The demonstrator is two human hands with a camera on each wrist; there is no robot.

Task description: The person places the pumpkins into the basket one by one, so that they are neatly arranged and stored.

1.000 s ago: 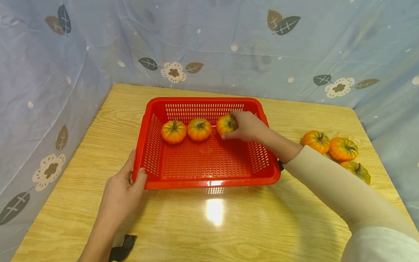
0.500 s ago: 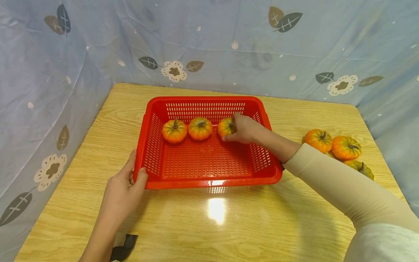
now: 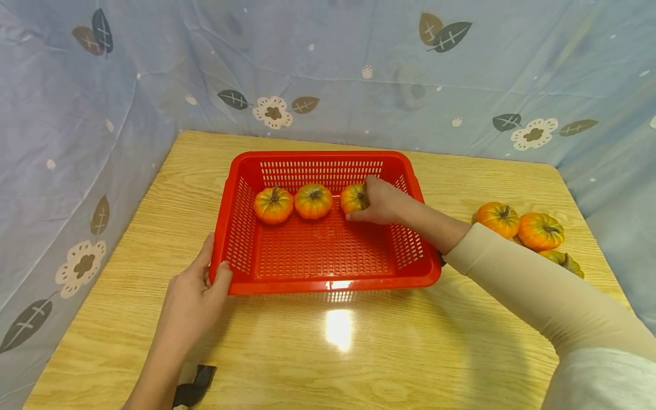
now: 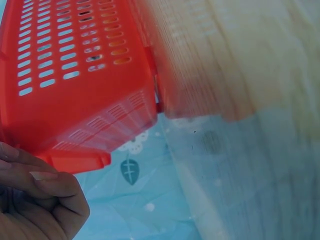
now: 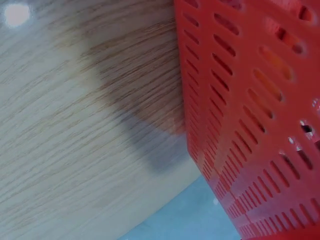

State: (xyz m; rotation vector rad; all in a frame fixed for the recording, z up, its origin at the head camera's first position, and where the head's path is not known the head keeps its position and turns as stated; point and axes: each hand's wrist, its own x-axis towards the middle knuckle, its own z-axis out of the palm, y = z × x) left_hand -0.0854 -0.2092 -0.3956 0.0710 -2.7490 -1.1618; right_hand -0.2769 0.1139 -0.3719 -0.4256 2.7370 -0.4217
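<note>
A red slotted plastic basket (image 3: 328, 286) stands on the wooden table. My left hand (image 3: 192, 299) grips its near left corner, thumb over the rim; in the left wrist view curled fingers (image 4: 55, 192) show beside the basket's rim. Reaching over the basket's right side, my right hand (image 3: 381, 200) holds a small orange pumpkin (image 3: 352, 198) inside, near the back wall. To its left in the basket sit a second pumpkin (image 3: 313, 201) and a third pumpkin (image 3: 274, 205), side by side. The right wrist view shows the basket's outer wall (image 5: 225, 100); the hand is hidden there.
On the table's right lie more pumpkins: one at the back (image 3: 498, 219), one beside it (image 3: 541, 231), and a greener one (image 3: 564, 262) partly behind my sleeve. A black strap (image 3: 195, 387) shows by my left wrist. A patterned blue curtain (image 3: 338, 68) hangs behind the table.
Almost nothing differs. The view shifts slightly, and my right hand stays on the same pumpkin while my left hand keeps its grip on the basket.
</note>
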